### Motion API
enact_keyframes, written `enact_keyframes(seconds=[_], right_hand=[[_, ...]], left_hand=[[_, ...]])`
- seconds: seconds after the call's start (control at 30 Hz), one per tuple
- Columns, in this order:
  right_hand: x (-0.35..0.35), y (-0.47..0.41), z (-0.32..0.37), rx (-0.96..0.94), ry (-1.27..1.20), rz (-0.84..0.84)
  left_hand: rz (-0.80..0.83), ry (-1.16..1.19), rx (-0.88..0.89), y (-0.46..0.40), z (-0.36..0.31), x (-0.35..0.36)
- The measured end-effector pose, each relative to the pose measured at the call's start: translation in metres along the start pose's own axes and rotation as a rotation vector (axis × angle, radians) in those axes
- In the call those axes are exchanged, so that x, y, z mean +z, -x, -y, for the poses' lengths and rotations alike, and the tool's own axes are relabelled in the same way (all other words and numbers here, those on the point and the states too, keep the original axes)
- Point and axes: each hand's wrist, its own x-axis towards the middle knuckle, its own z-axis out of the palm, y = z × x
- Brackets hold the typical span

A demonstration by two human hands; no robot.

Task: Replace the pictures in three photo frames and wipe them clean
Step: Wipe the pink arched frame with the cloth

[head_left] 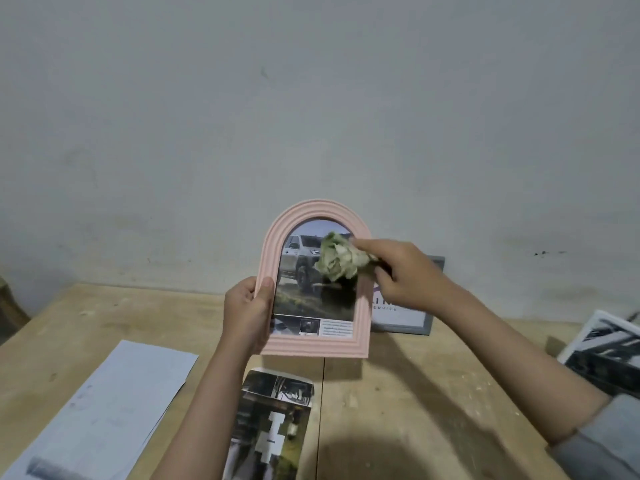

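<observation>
Pink arched frame (317, 282) is up off the worktop (398, 393), held roughly upright and facing the person, with a truck picture already sitting inside it. Left hand (247, 308) grips the frame's left edge, thumb over the front rim and the other fingers wrapped behind, which looks like it's there to brace the thing so it doesn't swing while it gets rubbed. Right hand (398, 275) has its fingers clamped on a crumpled greenish cloth (341, 259), pressed against the glass near the top of the arch, so I'd say this one is at the wiping stage.

Holding it up probably gives a better look at smudges than laying it flat. A grey frame (420, 318) leans against the wall just behind, another picture (606, 351) sits at the right edge, and a loose printed photo (273, 420) plus white sheets (104, 410) lie on the worktop nearer the person.
</observation>
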Motion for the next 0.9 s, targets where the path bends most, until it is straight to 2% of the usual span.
enact_keyframes(seconds=[0.17, 0.27, 0.47, 0.57, 0.7, 0.77, 0.83, 0.87, 0.9], right_hand=[[0.014, -0.023, -0.019, -0.304, 0.596, -0.226], [0.038, -0.008, -0.028, -0.340, 0.636, -0.283], [0.083, 0.050, -0.015, -0.274, 0.495, -0.223], [0.092, 0.072, -0.012, -0.242, 0.373, -0.135], [0.081, 0.083, -0.005, 0.008, -0.007, 0.161], [0.062, 0.076, -0.005, 0.174, -0.229, 0.381], [0.038, 0.065, -0.005, 0.246, -0.363, 0.568], [0.027, 0.059, -0.004, 0.251, -0.403, 0.585], [0.018, 0.052, -0.002, 0.251, -0.441, 0.531]], left_hand=[[0.056, 0.100, 0.004, 0.004, -0.009, 0.012], [0.028, 0.140, -0.039, 0.001, -0.007, 0.010], [-0.077, 0.145, -0.093, 0.008, -0.002, 0.012], [-0.114, 0.148, -0.108, 0.005, 0.000, 0.011], [-0.111, 0.062, -0.074, 0.005, 0.002, 0.013], [-0.050, -0.002, -0.044, 0.009, 0.000, 0.014], [0.024, -0.062, -0.028, 0.016, -0.002, 0.016], [0.051, -0.072, -0.025, 0.018, -0.002, 0.018], [0.070, -0.066, -0.029, 0.019, -0.001, 0.021]])
